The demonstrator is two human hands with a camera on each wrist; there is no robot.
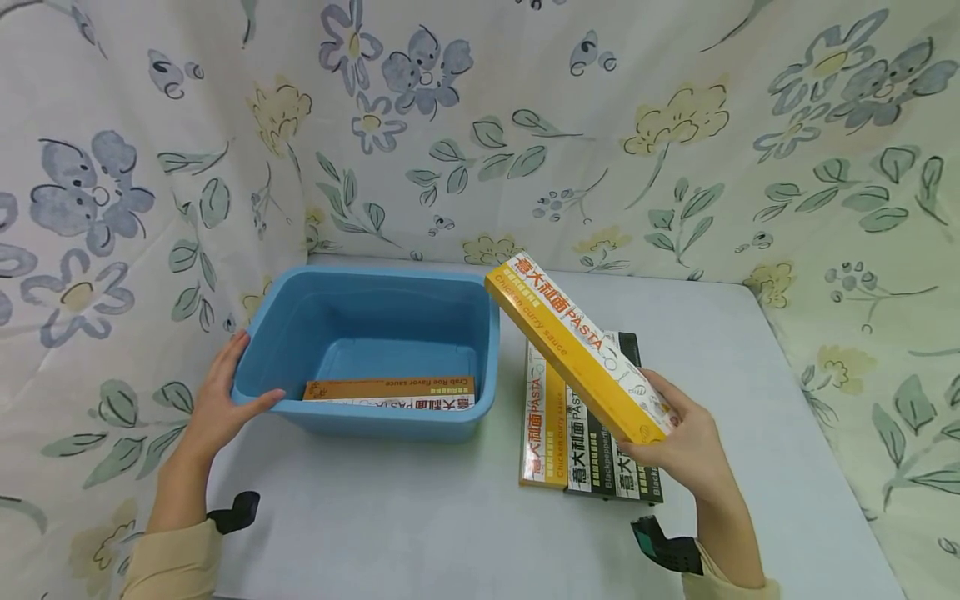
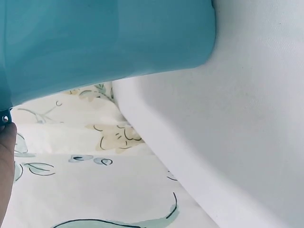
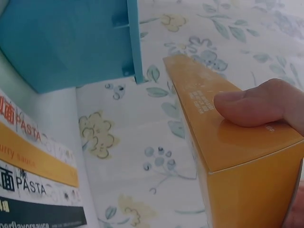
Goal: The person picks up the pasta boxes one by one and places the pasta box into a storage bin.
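My right hand [image 1: 678, 437] grips the lower end of a yellow-and-white pasta box [image 1: 577, 346] marked "Chicken curry sauce". The box tilts up and left above the table, its far end close to the blue bin. In the right wrist view, the thumb [image 3: 251, 102] presses on the box's orange side. My left hand [image 1: 221, 404] rests at the near-left corner of the blue plastic bin [image 1: 397, 427], fingers along the left rim and thumb across the front. Inside the bin, by its front wall, lies a brown-and-white pasta box [image 1: 390, 389] labelled "Crab Roe flavor sauce".
Right of the bin, under the held box, another chicken curry pasta box [image 1: 543, 433] lies beside black pepper pasta boxes [image 1: 592, 454]. They rest on a white table [image 1: 420, 517]. Flowered cloth [image 1: 525, 125] hangs behind and at both sides.
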